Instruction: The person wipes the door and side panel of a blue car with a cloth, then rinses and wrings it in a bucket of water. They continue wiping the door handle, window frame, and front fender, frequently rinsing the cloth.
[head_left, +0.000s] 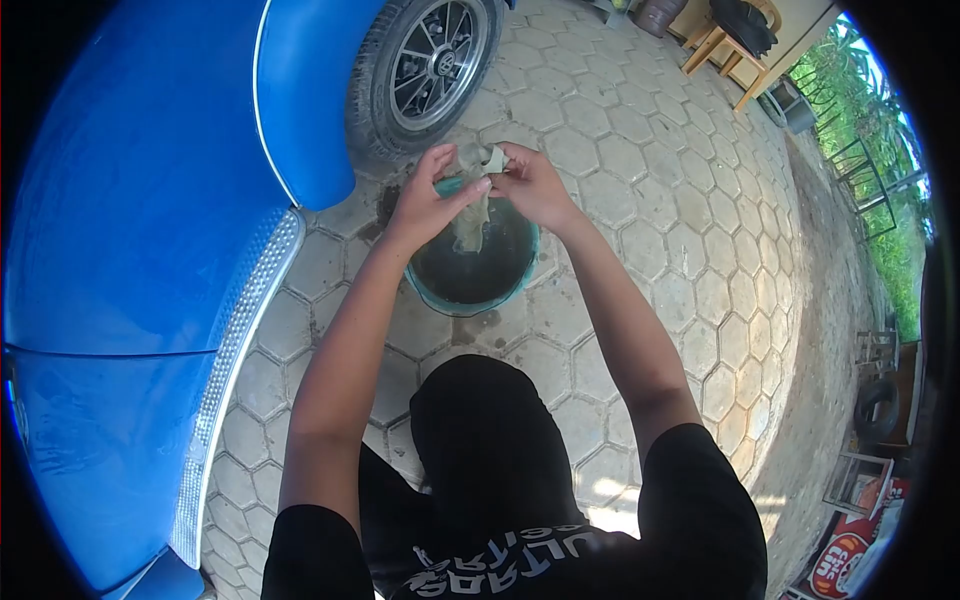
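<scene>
A wet, greyish-beige cloth (470, 228) is stretched between my two hands, its lower end hanging over a green basin (465, 308) of dark water. My left hand (436, 200) grips the cloth from the left, thumb pointing across toward the other hand. On the right, my right hand (534, 188) pinches the cloth's paler upper part between thumb and fingers. Both hands are above the far side of the basin, which stands on the paving in front of my knees.
A blue car (130, 200) fills the left side, its front wheel (430, 70) just beyond the basin. Hexagonal paving (640, 200) covers the ground. A wooden chair (735, 55) with something black on it stands far back; a tire (877, 405) is at the right.
</scene>
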